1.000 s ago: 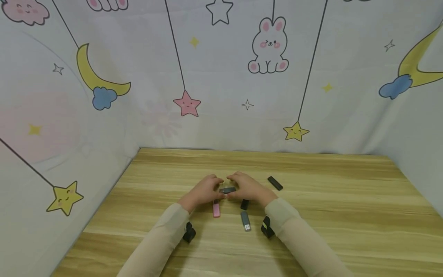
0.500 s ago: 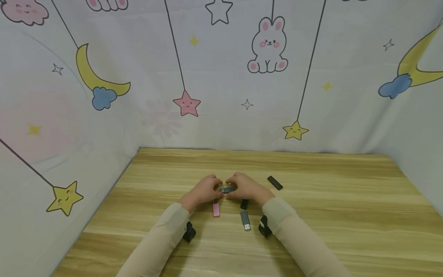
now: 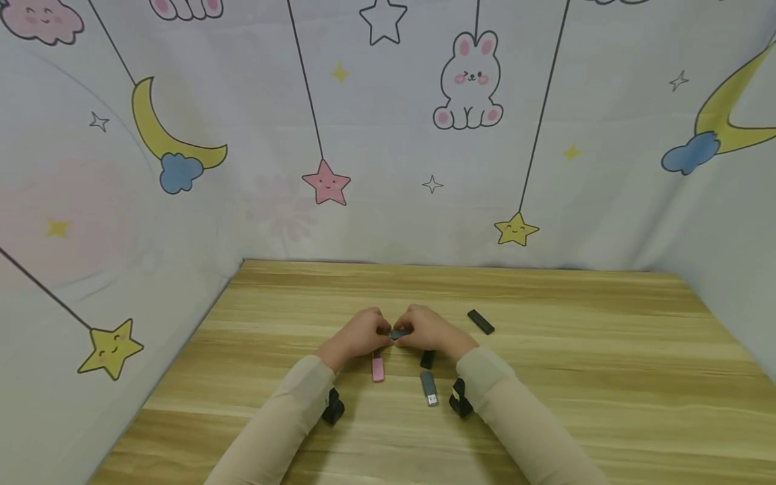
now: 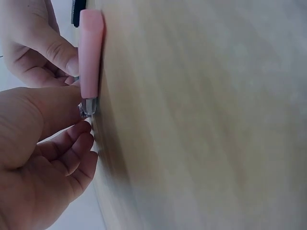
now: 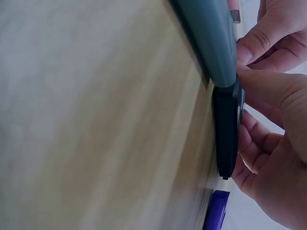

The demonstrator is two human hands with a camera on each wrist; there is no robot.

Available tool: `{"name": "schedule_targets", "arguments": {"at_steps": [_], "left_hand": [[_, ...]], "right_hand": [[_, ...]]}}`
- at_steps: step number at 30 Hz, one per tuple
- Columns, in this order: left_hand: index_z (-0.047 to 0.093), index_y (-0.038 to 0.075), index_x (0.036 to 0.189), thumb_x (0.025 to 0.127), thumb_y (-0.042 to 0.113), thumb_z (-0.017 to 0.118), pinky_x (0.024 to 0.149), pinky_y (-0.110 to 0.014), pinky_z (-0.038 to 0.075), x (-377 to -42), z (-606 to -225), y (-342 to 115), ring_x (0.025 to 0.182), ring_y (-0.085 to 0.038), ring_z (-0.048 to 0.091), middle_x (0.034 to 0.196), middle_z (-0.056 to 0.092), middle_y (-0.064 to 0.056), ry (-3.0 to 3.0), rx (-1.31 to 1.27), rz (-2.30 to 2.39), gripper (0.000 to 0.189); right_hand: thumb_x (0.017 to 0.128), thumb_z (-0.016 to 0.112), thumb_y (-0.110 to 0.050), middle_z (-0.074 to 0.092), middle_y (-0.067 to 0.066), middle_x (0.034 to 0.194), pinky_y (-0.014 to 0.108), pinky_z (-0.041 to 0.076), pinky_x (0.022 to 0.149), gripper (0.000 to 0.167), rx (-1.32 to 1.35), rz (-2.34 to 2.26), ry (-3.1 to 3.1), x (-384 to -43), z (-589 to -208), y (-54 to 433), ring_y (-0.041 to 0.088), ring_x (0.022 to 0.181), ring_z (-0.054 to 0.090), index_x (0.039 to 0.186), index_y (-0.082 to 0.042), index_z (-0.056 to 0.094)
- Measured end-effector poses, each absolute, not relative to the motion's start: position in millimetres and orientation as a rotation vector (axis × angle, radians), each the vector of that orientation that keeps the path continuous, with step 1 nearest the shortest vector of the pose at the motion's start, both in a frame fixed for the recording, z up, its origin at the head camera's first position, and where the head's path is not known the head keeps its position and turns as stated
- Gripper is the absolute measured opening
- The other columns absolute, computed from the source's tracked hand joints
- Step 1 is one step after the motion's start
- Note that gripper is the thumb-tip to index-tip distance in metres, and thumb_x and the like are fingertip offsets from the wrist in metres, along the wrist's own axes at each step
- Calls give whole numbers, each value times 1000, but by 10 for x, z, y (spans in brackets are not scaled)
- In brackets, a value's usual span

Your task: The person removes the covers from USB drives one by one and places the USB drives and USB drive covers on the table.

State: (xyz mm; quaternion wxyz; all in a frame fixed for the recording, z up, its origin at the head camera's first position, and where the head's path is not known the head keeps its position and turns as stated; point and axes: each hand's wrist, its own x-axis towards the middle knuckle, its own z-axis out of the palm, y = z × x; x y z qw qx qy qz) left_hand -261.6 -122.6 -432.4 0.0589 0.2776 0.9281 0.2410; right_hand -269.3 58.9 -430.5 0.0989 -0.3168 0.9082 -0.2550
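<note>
A dark grey USB flash drive (image 3: 399, 333) lies sideways between my two hands, just over the table. My right hand (image 3: 429, 327) pinches its body between thumb and fingers. From the other side, my left hand (image 3: 360, 333) has curled fingers and thumb at its end, covering the plug. In both wrist views the two thumbs nearly meet. A pink USB flash drive (image 3: 378, 369) lies just below my left hand, its metal plug partly covered. Under my right hand is a black USB flash drive (image 3: 428, 359), and nearer me a grey one (image 3: 429, 389) with its plug bare.
Farther right lies another dark stick (image 3: 481, 321). The right wrist view has a purple stick (image 5: 216, 211) beyond the black drive. A black wrist mount (image 3: 333, 407) sits on each forearm. Behind the wooden table (image 3: 545, 431) hangs a white cloth (image 3: 388, 222) with cartoon prints.
My hands have drawn slightly closer together. The left fingers have closed in on the held drive's plug end, which showed between the hands before. The drives on the table have stayed put.
</note>
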Motion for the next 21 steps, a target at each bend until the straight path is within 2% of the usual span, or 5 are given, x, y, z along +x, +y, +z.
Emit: {"name": "schedule_targets", "arguments": {"at_steps": [7,16,21], "left_hand": [[75,1,85,84,8,73,62,-24,40,-2607,-4318,-1216,70,-12,44,77,54,-2,2812,821,730,7],[75,0,86,83,8,74,69,-28,45,-2600,-4306,-1186,74,-14,50,81,59,-4,2817,727,758,8],[73,0,85,82,7,75,69,-30,47,-2602,-4310,-1178,74,-14,52,81,61,-5,2834,727,746,8]], "right_hand": [[87,71,-13,58,4,87,28,44,70,24,-934,-769,2675,-2698,-4300,576,13,75,46,108,-1,72],[87,70,-11,59,3,87,27,44,70,20,-927,-809,2659,-2714,-4315,578,13,76,46,105,-1,72],[87,71,-10,59,3,89,30,46,74,18,-903,-824,2667,-2717,-4328,566,14,79,48,103,-2,71]]}}
